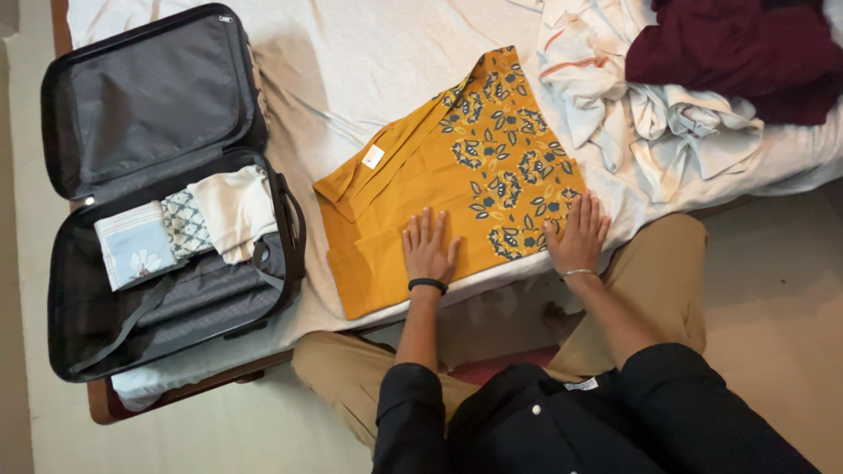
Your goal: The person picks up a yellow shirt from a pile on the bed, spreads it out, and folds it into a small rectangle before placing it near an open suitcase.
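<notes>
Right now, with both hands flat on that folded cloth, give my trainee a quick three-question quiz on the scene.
1. True or false: the left hand and the right hand both lie flat on the mustard patterned garment.
2. Where do the folded clothes sit in the open black suitcase? A) the lid half B) the lower half, near the hinge C) on the floor
3. Fill in: the dark maroon cloth lies on the bed sheet beside a pile of ____ crumpled clothes.

Key: 1 true; 2 B; 3 pale.
</notes>
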